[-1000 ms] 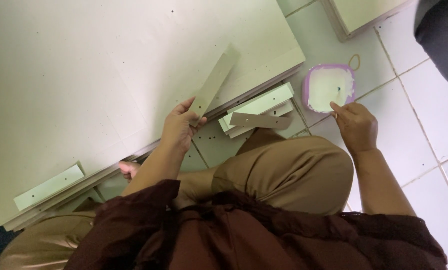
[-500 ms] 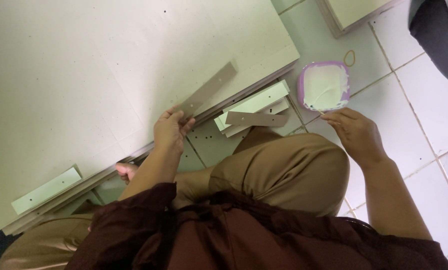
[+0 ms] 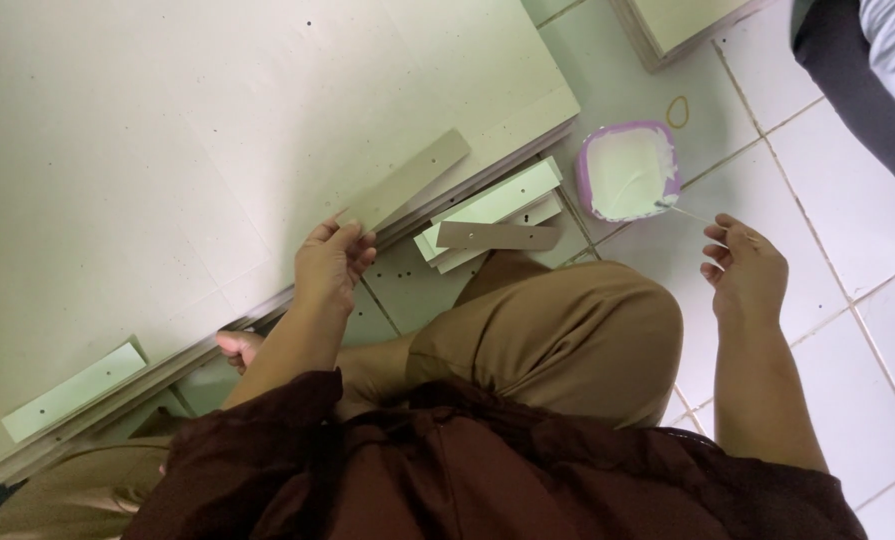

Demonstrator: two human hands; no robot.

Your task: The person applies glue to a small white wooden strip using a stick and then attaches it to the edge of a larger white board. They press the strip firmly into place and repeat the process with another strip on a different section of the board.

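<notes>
My left hand [image 3: 329, 266] pinches one end of a long brown cardboard strip [image 3: 412, 178] that lies flat on a big pale board [image 3: 187, 140]. My right hand [image 3: 743, 268] holds a thin stick [image 3: 683, 211] whose tip rests at the rim of a small purple bowl [image 3: 627, 171] filled with white paste. A short pile of pale green strips [image 3: 489, 208] with another brown strip [image 3: 497, 236] on top lies on the floor between both hands, in front of my bent knee.
A stack of large boards [image 3: 27, 455] runs along the left with a green strip [image 3: 72, 392] on it. More boards [image 3: 682, 25] lie at the top. A rubber band [image 3: 678, 110] sits beside the bowl. Another person's leg [image 3: 857, 80] stands at the top right on white tiles.
My left hand has lowered the brown strip from a raised angle until it lies flat on the board. My right hand has moved toward the bowl with the stick.
</notes>
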